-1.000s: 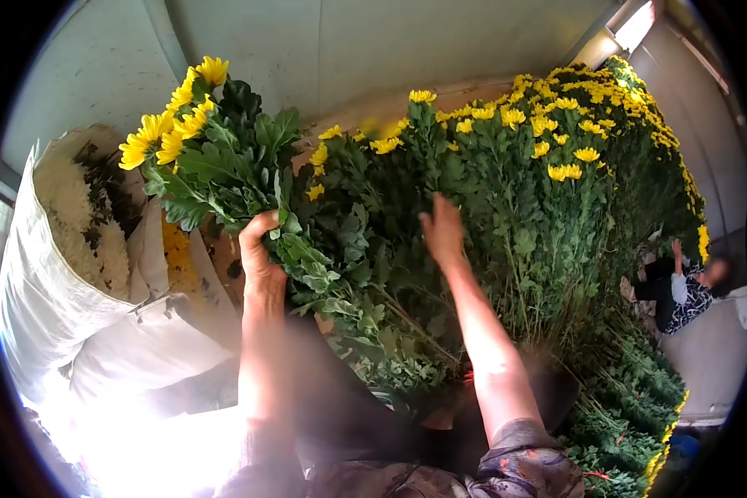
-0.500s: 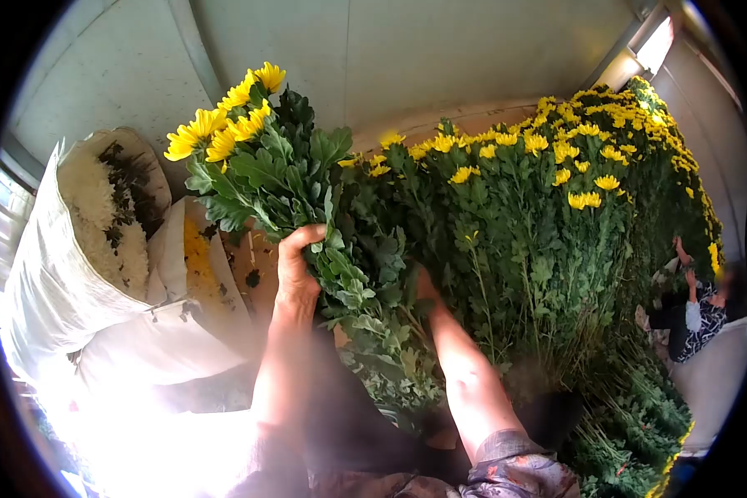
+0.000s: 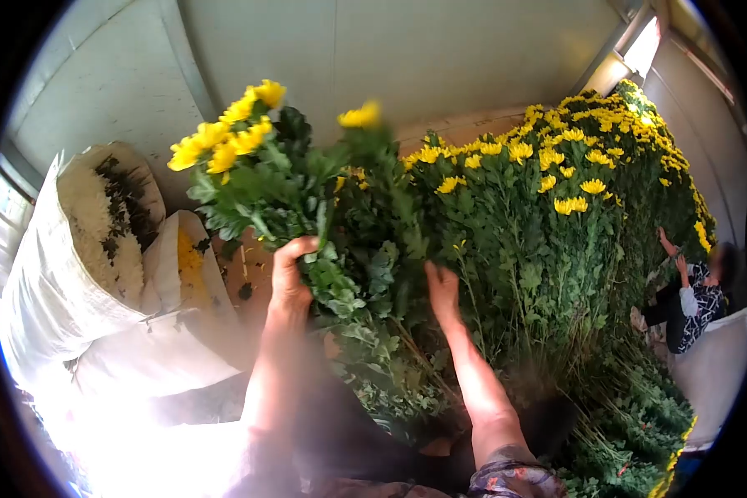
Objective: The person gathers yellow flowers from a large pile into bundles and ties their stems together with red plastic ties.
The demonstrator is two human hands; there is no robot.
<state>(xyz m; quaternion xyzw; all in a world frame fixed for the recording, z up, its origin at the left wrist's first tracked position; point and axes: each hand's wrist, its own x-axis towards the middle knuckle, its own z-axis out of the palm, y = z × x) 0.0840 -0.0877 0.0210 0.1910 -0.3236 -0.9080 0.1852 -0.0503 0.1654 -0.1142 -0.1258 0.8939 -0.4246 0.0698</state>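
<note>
My left hand is closed round a bunch of yellow chrysanthemums, whose heads lean up and left. Beside it, my right hand has its fingers curled at the leafy stem of another chrysanthemum. That stem's yellow head is smeared by motion and stands just right of the bunch. Leaves partly hide the grip of both hands. Close to my right hand rises a dense stand of cut chrysanthemums, stems down and flowers up.
On the left stand a white sack holding white petals and dark leaves, and a smaller white sack with yellow petals. A pale wall closes off the back. At far right another person sits beside the flowers. More stems lie at lower right.
My right hand has come out from among the leaves, bringing a chrysanthemum left towards the bunch. My left hand still grips the bunch, and the view has shifted slightly.
</note>
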